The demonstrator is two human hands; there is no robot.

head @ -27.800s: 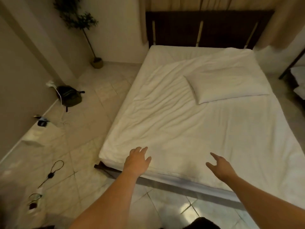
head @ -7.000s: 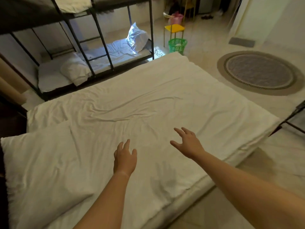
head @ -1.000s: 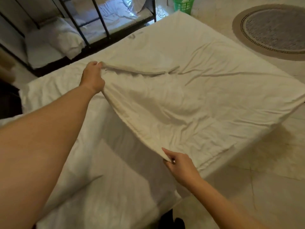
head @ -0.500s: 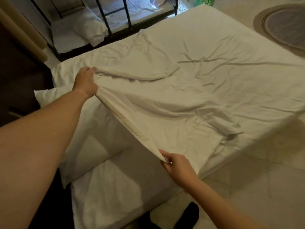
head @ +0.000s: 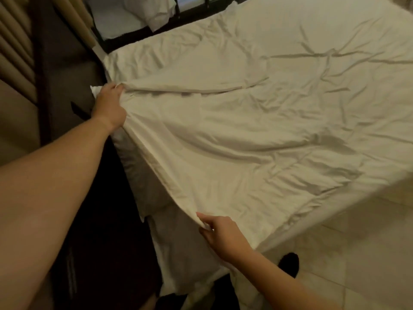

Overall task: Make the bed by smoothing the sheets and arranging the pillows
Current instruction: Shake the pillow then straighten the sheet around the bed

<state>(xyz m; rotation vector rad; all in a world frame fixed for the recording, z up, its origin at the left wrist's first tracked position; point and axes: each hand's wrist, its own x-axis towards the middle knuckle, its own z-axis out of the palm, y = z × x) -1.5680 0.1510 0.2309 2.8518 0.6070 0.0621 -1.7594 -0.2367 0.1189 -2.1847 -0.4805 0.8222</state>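
Your left hand (head: 110,106) grips the sheet (head: 257,135) edge near the headboard (head: 64,70) | right hand (head: 223,236) pinches its near corner | sheet spreads wrinkled over the bed | pillow (head: 147,166) beneath | neighbouring bunk (head: 138,14) beyond

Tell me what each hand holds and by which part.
Both hold the white top sheet by its lifted edge: the left hand grips the far end of that edge, the right hand pinches the near end.

Dim light shows pale floor tiles (head: 362,269), beige curtain (head: 13,52), dark headboard (head: 64,63) and a black-framed second bed (head: 111,23).
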